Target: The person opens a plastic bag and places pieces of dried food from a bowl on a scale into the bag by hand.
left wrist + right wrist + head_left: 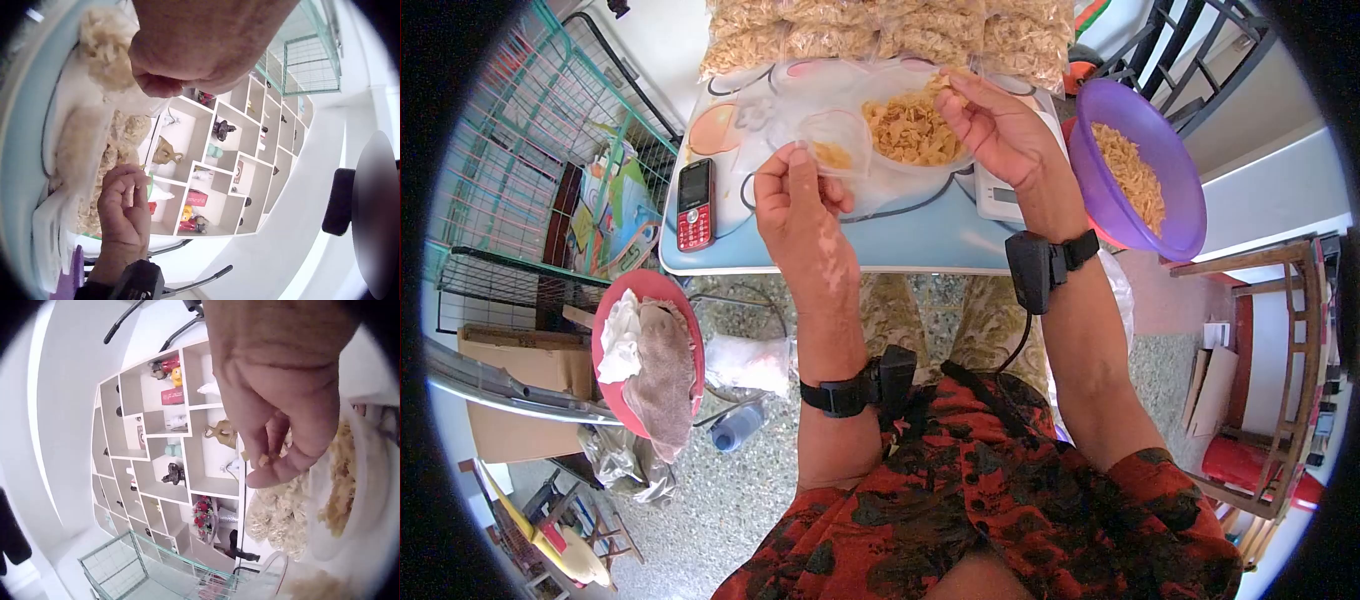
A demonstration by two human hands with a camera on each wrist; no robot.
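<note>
Hands (800, 200) hover between red phone (696, 204) and purple bowl (1142, 115).

Phone (695, 205) on counter (900, 245) L end, bagged flakes (890, 40) at its back, scale (998, 203) on its R; basin (1175, 150) off R, cage (510, 130) off L.

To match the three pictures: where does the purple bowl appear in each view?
Head: the purple bowl is at upper right, right of the right hand.
Left wrist: part of the purple bowl, at lower left.
Right wrist: not in it.
Shared landmark: green wire cage, at left, upper right and bottom respectively.
</note>
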